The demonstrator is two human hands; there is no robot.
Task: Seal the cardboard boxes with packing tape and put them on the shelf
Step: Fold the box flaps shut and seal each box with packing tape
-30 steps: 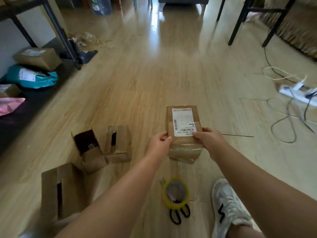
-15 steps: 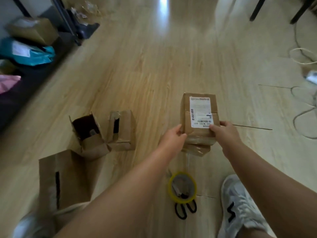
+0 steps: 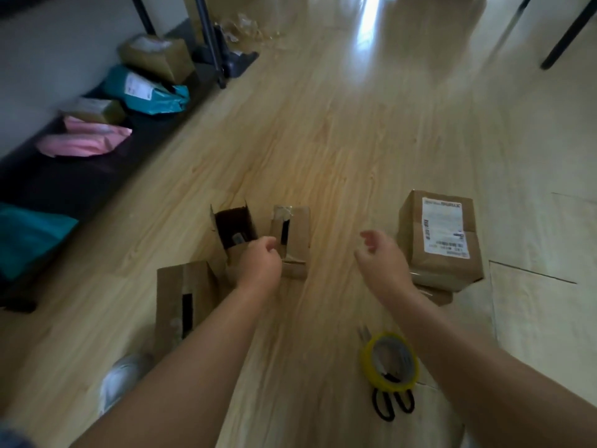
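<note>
A sealed cardboard box with a white label point(image 3: 442, 234) lies on the wood floor at the right. My right hand point(image 3: 379, 257) hovers just left of it, fingers loosely curled, holding nothing. My left hand point(image 3: 258, 260) is in front of a small open box point(image 3: 234, 227), fingers loosely curled, with nothing seen in it. Beside that stands a small box with a dark slit point(image 3: 297, 234). A larger unsealed box point(image 3: 181, 295) lies at the near left. A yellow tape roll point(image 3: 391, 360) rests on black scissors point(image 3: 392, 405) near my right forearm.
The low dark shelf board point(image 3: 80, 182) runs along the left wall and carries a brown box point(image 3: 158, 56), a teal bag point(image 3: 145, 92), a pink bag point(image 3: 84, 143) and another small box point(image 3: 97, 109). A black shelf post point(image 3: 206, 40) stands at its far end. My white shoe point(image 3: 119, 379) is at the bottom left.
Both hands have let go of the labelled box, which now lies on the floor at the right. My left hand has moved left to the small open box, and the view has swung left.
</note>
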